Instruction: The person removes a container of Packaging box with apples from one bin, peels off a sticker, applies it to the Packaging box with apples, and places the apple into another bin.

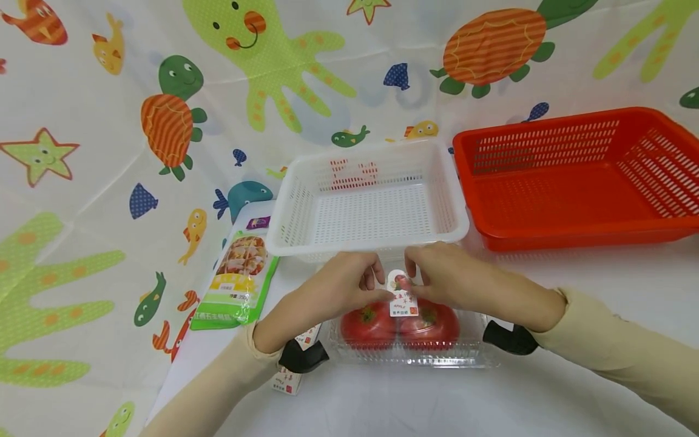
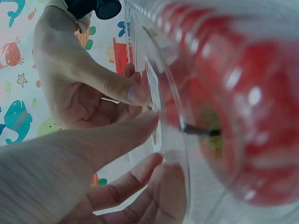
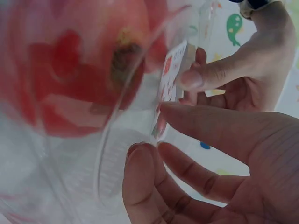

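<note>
Head view: bright, even, soft light from above; faint shadows beneath the clear tomato box [image 1: 413, 340] on the white counter [image 1: 546, 388]; sharp focus; wide-angle bending at the edges
Glare: small highlights on the box lid
Left wrist view: dimmer; tomato [image 2: 243, 107] very near, blurred; bright specks on plastic
Right wrist view: tomato [image 3: 70, 70] smeared, out of focus; fingers [image 3: 205, 74] sharper

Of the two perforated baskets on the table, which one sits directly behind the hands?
The white basket. It stands just beyond both hands and the clear tomato box, while the larger red basket sits off to the right.
</note>
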`<state>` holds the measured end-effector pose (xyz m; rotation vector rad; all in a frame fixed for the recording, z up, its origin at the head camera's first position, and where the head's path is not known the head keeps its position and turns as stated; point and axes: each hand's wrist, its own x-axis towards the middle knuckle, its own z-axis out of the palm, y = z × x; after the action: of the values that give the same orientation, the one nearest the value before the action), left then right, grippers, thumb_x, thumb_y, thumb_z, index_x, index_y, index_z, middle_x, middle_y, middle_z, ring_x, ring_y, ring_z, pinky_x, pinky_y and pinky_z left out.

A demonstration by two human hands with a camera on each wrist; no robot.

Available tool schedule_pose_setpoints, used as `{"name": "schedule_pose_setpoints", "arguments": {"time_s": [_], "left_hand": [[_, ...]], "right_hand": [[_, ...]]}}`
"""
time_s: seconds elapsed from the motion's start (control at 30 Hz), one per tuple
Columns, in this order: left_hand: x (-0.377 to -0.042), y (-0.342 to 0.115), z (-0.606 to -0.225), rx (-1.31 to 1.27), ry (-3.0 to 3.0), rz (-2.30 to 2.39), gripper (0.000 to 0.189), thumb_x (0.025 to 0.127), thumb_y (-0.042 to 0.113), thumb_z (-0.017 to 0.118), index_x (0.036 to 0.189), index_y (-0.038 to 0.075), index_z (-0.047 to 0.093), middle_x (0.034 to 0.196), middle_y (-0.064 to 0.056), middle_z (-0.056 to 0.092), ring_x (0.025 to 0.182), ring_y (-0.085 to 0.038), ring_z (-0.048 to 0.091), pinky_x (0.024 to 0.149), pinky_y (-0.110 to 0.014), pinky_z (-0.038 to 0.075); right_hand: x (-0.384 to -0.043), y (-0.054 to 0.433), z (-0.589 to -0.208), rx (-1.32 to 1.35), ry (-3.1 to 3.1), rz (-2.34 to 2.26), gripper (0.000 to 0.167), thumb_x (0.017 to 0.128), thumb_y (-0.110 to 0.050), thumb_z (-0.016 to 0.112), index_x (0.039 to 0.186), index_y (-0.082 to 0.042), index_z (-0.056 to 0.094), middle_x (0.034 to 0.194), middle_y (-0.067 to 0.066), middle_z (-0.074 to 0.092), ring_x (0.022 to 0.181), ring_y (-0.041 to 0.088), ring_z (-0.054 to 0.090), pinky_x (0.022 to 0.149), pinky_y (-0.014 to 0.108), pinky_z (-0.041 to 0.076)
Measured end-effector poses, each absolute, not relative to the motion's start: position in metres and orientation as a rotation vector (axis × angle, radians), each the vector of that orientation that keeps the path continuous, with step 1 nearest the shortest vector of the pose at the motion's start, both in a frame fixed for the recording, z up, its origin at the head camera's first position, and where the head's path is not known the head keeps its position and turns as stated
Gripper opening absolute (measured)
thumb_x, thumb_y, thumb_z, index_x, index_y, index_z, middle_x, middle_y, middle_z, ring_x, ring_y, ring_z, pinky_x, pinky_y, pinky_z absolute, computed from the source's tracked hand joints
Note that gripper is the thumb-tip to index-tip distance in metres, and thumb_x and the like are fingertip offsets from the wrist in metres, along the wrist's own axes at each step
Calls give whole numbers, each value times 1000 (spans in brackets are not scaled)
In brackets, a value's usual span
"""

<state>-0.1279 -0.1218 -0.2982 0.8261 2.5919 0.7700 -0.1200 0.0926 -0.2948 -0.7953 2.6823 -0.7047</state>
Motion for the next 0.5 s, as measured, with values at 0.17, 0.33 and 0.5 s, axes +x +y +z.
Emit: {"name": "schedule_pose_setpoints", "arguments": {"time_s": [0.17, 0.33, 0.5], "left_hand": [[-120, -122, -299, 849, 2613, 741, 33, 82, 22, 92, 95, 9, 65, 82, 1, 59, 69, -9, 52, 63, -22, 48], [-109, -121, -300, 834, 2650, 701, 41, 78, 31, 95, 101, 14, 66, 94, 2, 58, 78, -13, 52, 68, -24, 49], [-101, -126, -302, 826, 2670, 772, 45, 78, 31, 95, 107, 13, 66, 105, -1, 60, 87, -14, 56, 74, -25, 52]], "right_hand": [[-110, 97, -299, -857, 2690, -735, 31, 82, -19, 91, 97, -14, 64, 65, -6, 55, 61, 11, 52, 56, 26, 46], [-102, 99, -302, -849, 2647, -800, 34, 80, -20, 93, 99, -14, 65, 67, -7, 57, 61, 9, 52, 53, 23, 49], [-95, 104, -304, -841, 2594, -920, 31, 84, -22, 90, 101, -13, 65, 69, -9, 58, 62, 7, 53, 55, 23, 52]]}}
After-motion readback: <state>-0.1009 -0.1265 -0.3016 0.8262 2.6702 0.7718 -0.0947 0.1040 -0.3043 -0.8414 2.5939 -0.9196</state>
